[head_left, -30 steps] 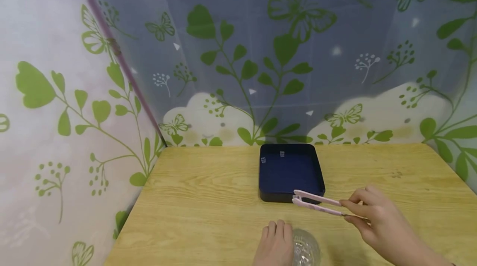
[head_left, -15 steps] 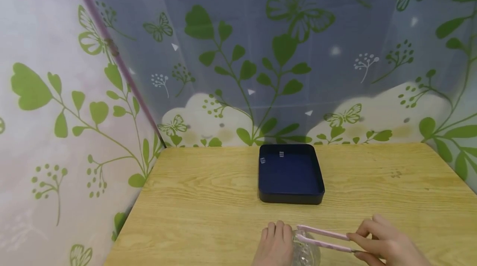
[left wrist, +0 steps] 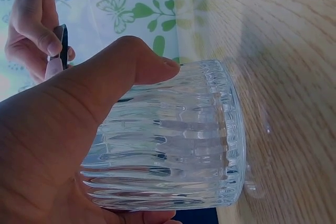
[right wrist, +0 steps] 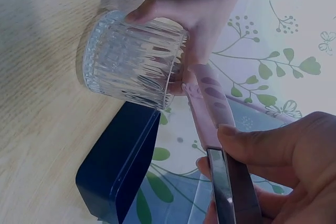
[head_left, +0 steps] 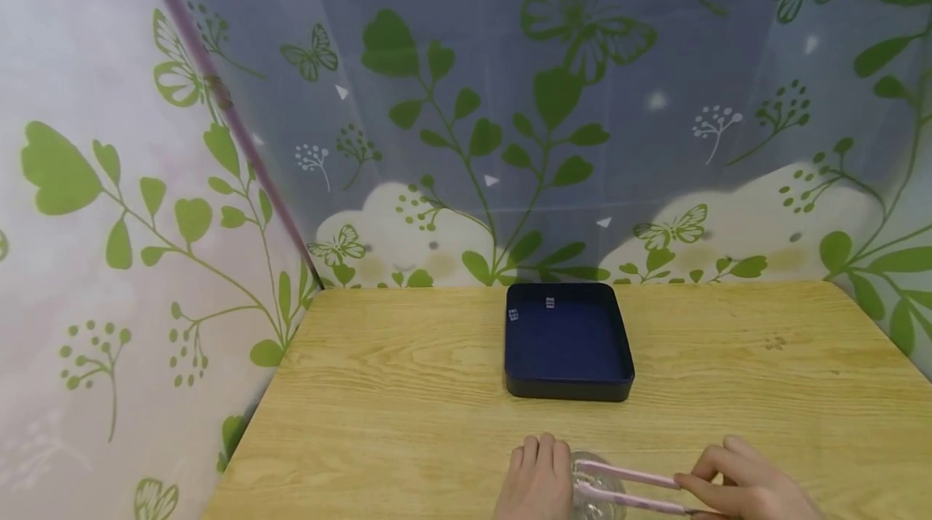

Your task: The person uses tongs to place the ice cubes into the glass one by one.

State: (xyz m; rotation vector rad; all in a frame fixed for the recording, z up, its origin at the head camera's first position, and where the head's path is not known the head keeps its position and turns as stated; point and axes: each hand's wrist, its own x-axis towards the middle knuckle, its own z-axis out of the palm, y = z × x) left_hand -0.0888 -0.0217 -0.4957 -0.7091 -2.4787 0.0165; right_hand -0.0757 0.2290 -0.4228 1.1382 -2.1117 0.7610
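My left hand (head_left: 535, 475) grips a clear ribbed glass (left wrist: 184, 140) from its left side, thumb and fingers round the wall. The glass stands upright on the table, partly cut off by the lower edge of the head view. With thumb and fingers my right hand (right wrist: 283, 161) pinches a pair of pink tongs (right wrist: 215, 108) with a metal middle. The tong tips lie over the mouth of the glass in the head view, the two arms spread a little apart. Whether a small clear piece sits between the tips, I cannot tell.
Beyond the hands, a dark blue square tray (head_left: 568, 389) stands on the wooden table (head_left: 393, 391). Two small pale patches show inside it, near the left and back walls. A cloth backdrop (head_left: 466, 99) with leaves and butterflies hangs behind the table.
My right hand has brought the tongs from the tray's front edge toward me and down to the glass. A small clear piece showed between the tips earlier. The left hand stays on the glass.
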